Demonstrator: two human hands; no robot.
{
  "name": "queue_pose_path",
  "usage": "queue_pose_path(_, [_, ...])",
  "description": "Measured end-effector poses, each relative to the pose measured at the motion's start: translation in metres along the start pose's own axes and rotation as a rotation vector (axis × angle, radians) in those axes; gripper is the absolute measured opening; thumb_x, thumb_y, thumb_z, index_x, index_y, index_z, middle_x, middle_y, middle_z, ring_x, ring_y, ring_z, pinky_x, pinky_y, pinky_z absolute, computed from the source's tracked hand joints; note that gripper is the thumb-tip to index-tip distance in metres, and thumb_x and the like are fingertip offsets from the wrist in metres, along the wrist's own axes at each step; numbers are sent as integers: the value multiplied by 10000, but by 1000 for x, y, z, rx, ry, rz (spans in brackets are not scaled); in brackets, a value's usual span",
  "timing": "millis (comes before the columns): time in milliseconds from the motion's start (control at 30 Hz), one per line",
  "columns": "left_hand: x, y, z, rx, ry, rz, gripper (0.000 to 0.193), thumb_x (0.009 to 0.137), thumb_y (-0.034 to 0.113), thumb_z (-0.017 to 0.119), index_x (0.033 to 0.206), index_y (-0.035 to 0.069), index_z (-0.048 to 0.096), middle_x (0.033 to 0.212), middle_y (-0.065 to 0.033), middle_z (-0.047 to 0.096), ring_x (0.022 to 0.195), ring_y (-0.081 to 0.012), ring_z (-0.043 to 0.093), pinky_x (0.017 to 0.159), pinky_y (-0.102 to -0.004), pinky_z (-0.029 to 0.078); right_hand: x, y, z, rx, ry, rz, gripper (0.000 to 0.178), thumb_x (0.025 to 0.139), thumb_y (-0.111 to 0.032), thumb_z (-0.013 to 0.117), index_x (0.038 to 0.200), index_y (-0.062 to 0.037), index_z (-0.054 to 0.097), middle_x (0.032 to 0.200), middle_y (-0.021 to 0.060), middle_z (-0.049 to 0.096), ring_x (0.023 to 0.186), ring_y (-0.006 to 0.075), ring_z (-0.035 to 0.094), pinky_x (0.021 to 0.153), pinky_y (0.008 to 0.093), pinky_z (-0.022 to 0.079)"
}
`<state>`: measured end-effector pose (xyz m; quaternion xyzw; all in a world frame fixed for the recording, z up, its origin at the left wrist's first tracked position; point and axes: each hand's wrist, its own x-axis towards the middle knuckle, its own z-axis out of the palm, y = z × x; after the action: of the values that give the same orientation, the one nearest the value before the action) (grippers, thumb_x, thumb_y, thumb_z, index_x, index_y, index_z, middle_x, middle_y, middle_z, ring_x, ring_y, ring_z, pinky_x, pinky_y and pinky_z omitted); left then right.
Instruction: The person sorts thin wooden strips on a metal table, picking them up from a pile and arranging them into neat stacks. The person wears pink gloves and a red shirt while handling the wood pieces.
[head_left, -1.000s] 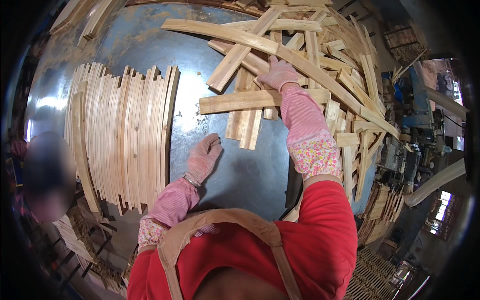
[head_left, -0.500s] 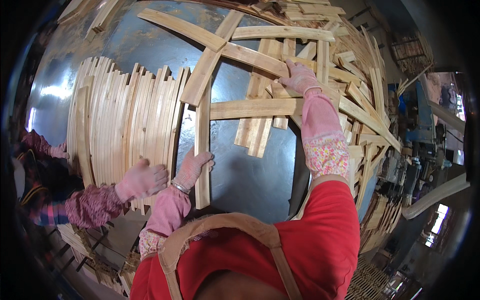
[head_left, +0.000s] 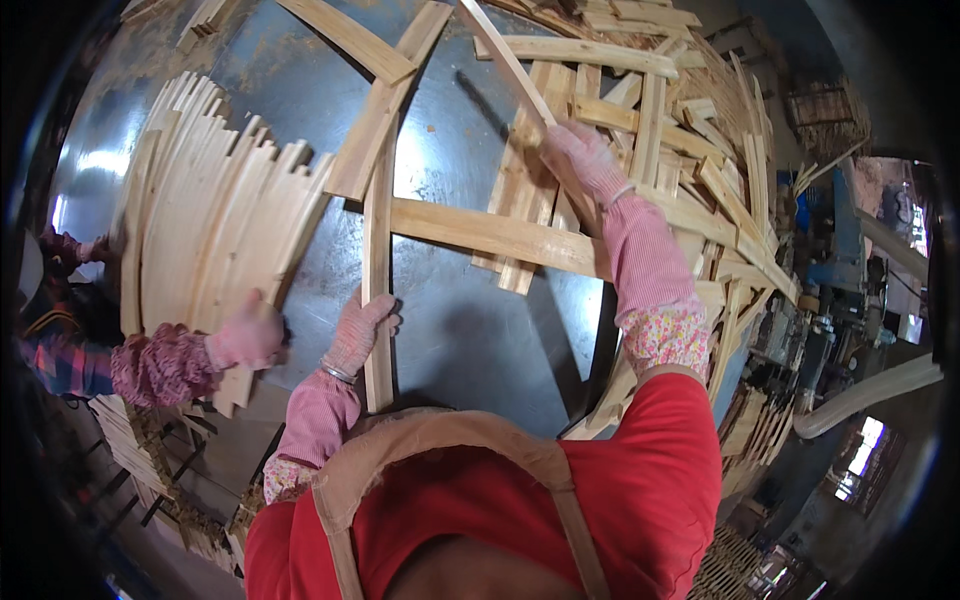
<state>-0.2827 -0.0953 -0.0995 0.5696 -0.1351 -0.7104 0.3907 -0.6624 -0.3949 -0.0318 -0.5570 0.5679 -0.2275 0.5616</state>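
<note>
My right hand (head_left: 588, 165), in a pink glove, grips a long wooden slat (head_left: 508, 68) raised at a slant above the table, its far end toward the top edge. My left hand (head_left: 358, 332), also gloved, is closed round the near end of another slat (head_left: 378, 262) that points away from me. A wider slat (head_left: 495, 236) runs sideways from that one to under my right forearm. Beyond lies a tilted slat (head_left: 385, 110), meeting another slat (head_left: 345, 38) near the top.
At left, a co-worker's gloved hand (head_left: 247, 332) touches a close-packed row of slats (head_left: 215, 210). A loose heap of slats (head_left: 690, 150) covers the right side. The metal table (head_left: 470, 340) shows between them. Machinery (head_left: 830, 270) stands farther right.
My right hand has lifted a slat from the pile and swung it steeper. My left hand and its slat have shifted slightly left. The co-worker's row has moved and fanned out.
</note>
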Motion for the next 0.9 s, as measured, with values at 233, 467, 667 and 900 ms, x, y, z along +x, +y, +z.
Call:
queue_pose_path(233, [-35, 14, -26, 339, 157, 104, 617, 968, 157, 752, 1530, 9, 545, 999, -34, 699, 748, -95, 611, 646, -267, 525, -20, -98, 12, -399, 93, -175, 617, 1026, -479, 664, 1529, -126, 617, 1341, 184, 749, 1046, 262, 775, 965, 344, 599])
queue_pose_path(467, [-87, -6, -64, 932, 444, 407, 798, 862, 233, 853, 1562, 37, 523, 1298, -200, 667, 1130, -324, 681, 980, -437, 557, -49, -8, 123, -1201, 174, -365, 864, 949, -505, 716, 1634, -69, 422, 1593, 240, 539, 1490, 373, 506, 1176, 486, 489])
queue_pose_path(667, [-143, 13, -156, 1343, 767, 73, 838, 753, 327, 934, 1453, 24, 587, 1358, -269, 656, 1205, -434, 677, 1028, -504, 551, -29, -10, 133, -1010, 217, 10, 609, 1014, -471, 644, 1519, -134, 590, 1325, 202, 729, 1239, 381, 687, 1068, 487, 533])
queue_pose_path(900, [-117, 57, -234, 96, 408, 184, 343, 995, 264, 759, 1220, 20, 671, 928, -63, 696, 810, -183, 682, 723, -374, 589, -50, -122, 223, -416, 397, -163, 493, 1009, -498, 655, 1212, -52, 707, 1187, 238, 755, 1129, 442, 703, 952, 505, 561])
